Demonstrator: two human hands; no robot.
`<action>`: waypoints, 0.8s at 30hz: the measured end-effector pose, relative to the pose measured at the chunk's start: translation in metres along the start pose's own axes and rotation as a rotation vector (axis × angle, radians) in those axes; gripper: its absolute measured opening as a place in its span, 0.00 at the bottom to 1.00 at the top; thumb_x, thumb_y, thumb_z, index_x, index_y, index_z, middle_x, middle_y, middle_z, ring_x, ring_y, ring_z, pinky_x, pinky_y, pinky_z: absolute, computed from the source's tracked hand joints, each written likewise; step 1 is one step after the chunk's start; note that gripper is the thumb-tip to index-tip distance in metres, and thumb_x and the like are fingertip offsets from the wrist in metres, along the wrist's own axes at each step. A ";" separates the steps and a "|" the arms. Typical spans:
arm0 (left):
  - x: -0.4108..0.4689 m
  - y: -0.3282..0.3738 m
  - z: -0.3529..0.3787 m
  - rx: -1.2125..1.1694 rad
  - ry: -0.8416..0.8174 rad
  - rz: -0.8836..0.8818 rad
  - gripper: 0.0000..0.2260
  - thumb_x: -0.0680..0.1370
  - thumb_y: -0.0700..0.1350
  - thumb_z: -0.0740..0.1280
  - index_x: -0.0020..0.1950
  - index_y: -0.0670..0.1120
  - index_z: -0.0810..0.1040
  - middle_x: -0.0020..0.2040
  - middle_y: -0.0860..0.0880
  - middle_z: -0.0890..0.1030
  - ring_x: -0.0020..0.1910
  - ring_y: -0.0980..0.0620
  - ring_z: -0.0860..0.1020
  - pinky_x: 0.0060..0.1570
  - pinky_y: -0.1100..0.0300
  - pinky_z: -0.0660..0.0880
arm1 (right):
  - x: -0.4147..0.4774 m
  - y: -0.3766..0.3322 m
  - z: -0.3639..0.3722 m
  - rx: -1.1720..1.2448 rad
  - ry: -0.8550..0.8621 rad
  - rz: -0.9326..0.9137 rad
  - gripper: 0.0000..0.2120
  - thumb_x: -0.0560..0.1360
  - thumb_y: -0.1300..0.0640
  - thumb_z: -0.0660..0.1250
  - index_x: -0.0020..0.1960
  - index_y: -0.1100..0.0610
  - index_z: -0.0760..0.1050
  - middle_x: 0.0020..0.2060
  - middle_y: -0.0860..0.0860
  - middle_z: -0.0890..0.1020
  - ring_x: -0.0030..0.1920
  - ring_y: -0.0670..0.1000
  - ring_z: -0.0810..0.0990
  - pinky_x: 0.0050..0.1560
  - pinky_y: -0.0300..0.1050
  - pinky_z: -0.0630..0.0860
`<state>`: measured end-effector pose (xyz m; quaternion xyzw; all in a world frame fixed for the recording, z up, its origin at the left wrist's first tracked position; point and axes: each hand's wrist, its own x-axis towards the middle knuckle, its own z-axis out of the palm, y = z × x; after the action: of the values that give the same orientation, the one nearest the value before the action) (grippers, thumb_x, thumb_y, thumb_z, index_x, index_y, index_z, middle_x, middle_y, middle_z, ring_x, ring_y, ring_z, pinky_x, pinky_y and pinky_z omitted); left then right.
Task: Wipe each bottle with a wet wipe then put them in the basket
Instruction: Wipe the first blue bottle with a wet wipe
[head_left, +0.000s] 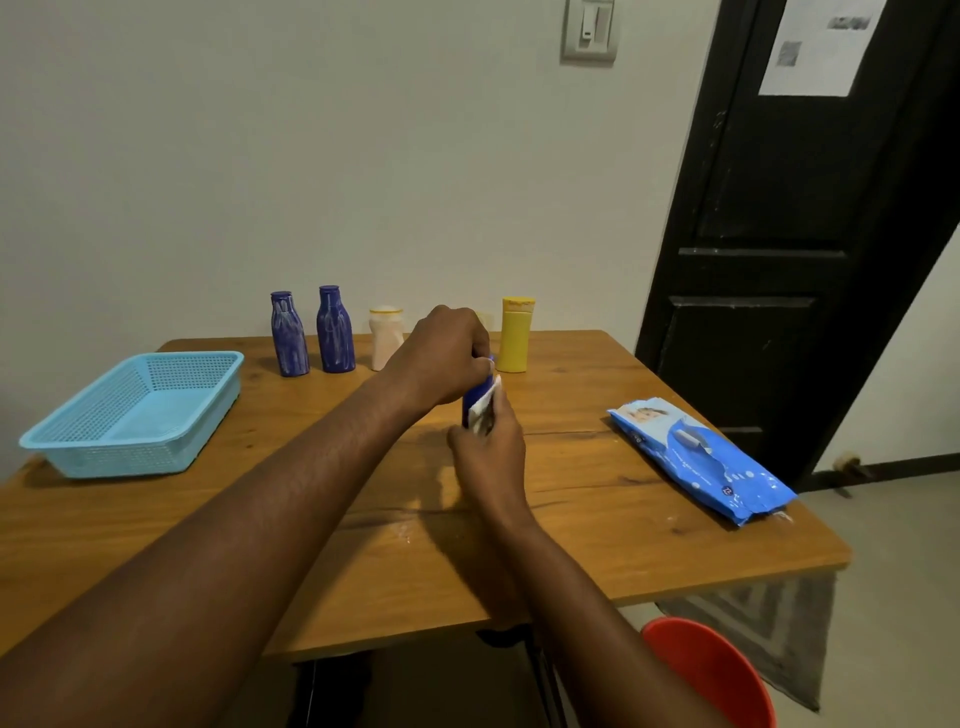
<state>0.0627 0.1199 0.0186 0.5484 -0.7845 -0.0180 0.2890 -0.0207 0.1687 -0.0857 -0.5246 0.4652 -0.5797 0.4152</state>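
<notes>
The left hand (447, 358) clenches the blue bottle (475, 397) at its cap end. Just below that grip, the right hand (491, 457) pinches the wet wipe (485, 410) against its body. Advisable: turn the bottle while wiping downward.

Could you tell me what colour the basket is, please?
The basket is light blue, head view.
</notes>
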 end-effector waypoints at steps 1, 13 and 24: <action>0.000 0.001 -0.001 0.003 -0.007 0.000 0.07 0.75 0.40 0.71 0.50 0.42 0.87 0.50 0.47 0.85 0.47 0.51 0.81 0.51 0.51 0.81 | 0.010 -0.006 -0.003 -0.008 0.000 -0.032 0.33 0.74 0.66 0.67 0.76 0.48 0.66 0.61 0.49 0.79 0.59 0.49 0.79 0.49 0.38 0.78; -0.006 -0.010 0.003 -0.058 0.006 -0.028 0.13 0.77 0.38 0.70 0.60 0.44 0.84 0.60 0.47 0.84 0.59 0.51 0.79 0.52 0.60 0.71 | 0.011 0.008 -0.027 -0.075 -0.016 0.084 0.34 0.74 0.68 0.69 0.77 0.51 0.67 0.66 0.46 0.77 0.64 0.46 0.75 0.54 0.38 0.77; -0.003 -0.012 -0.001 -0.144 0.046 -0.017 0.06 0.76 0.46 0.73 0.50 0.48 0.88 0.46 0.50 0.87 0.44 0.56 0.82 0.44 0.59 0.80 | 0.037 -0.031 -0.022 -0.162 -0.123 -0.102 0.29 0.72 0.64 0.64 0.72 0.50 0.71 0.60 0.48 0.81 0.58 0.50 0.80 0.56 0.50 0.81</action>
<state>0.0747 0.1181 0.0142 0.5330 -0.7697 -0.0645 0.3454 -0.0466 0.1415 -0.0478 -0.6140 0.4568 -0.5274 0.3690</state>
